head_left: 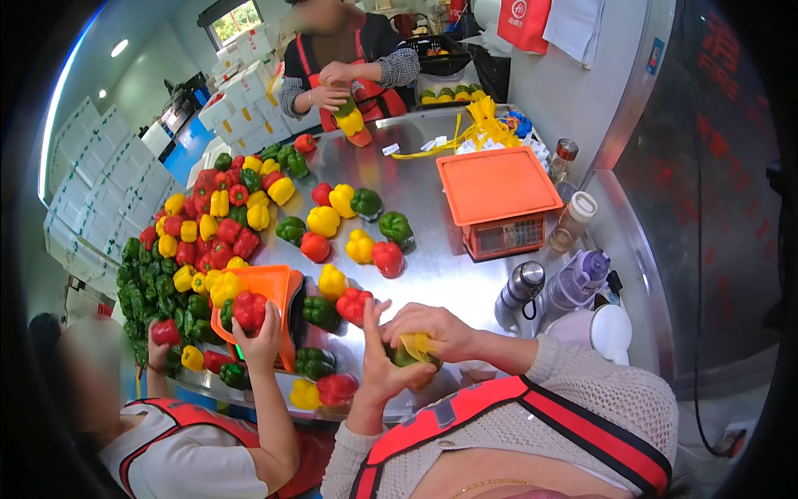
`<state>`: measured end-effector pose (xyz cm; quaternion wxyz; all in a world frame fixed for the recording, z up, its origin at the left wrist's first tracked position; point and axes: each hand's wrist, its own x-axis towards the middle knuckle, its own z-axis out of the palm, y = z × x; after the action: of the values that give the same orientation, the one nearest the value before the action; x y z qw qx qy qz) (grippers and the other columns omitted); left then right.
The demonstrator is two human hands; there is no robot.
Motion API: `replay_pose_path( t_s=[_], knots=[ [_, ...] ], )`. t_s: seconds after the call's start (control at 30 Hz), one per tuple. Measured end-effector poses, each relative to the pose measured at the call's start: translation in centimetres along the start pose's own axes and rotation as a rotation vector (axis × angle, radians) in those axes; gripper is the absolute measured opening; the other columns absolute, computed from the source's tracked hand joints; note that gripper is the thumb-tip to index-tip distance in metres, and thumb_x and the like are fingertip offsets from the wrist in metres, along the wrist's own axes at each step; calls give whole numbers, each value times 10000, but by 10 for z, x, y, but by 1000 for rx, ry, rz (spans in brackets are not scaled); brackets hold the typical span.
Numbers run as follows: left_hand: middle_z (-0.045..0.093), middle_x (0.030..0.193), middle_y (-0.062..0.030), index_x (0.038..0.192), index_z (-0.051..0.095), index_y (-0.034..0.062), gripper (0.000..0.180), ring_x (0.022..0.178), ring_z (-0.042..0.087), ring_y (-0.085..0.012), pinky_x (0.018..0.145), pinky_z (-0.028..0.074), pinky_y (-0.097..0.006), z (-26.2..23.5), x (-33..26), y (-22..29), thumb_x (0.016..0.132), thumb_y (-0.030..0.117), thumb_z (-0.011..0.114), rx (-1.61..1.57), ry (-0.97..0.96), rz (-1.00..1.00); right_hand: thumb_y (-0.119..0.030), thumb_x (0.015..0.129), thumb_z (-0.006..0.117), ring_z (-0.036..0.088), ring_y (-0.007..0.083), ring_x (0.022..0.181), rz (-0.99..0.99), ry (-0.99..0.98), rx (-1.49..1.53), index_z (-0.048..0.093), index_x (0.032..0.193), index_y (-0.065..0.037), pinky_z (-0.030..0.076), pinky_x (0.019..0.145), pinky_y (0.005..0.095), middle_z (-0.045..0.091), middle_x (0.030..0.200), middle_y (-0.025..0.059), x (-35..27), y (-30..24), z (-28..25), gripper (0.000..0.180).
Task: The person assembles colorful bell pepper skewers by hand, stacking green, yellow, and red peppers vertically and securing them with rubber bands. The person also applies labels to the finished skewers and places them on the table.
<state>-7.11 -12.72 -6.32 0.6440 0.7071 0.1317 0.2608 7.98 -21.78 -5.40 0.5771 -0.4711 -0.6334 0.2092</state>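
Close to my body, above the table's near edge, my left hand [378, 370] steadies a green bell pepper [406, 358] between its thumb and palm, its index finger stretched upward. Over the pepper my right hand [436, 328] is closed on yellow netting [416, 343], which gathers under its fingers. Whether more lies inside the netting is hidden by my hands. Just beyond my left hand sits a red bell pepper [353, 305], with a dark green pepper [320, 313] and a yellow pepper [332, 283] beside it.
A heap of mixed peppers [220, 208] covers the table's left. One co-worker [199, 441] at left holds peppers over an orange tray [287, 291]; another [345, 75] opposite holds a netted stack. An orange-topped scale [499, 187], yellow nets [486, 125] and bottles [521, 287] stand right.
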Motion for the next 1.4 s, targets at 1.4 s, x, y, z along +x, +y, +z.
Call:
replay_pose_path(
  t_s=[1.4],
  knots=[
    [420, 1476, -230, 1554, 195, 65, 1215, 1376, 422, -392, 1130, 359, -413, -38, -36, -71, 601, 304, 910, 508, -195, -116, -185, 1037, 508, 470, 66, 583, 150, 14, 57, 606, 947, -12, 386, 534, 238, 540, 668, -4, 13, -33, 12, 219]
  ],
)
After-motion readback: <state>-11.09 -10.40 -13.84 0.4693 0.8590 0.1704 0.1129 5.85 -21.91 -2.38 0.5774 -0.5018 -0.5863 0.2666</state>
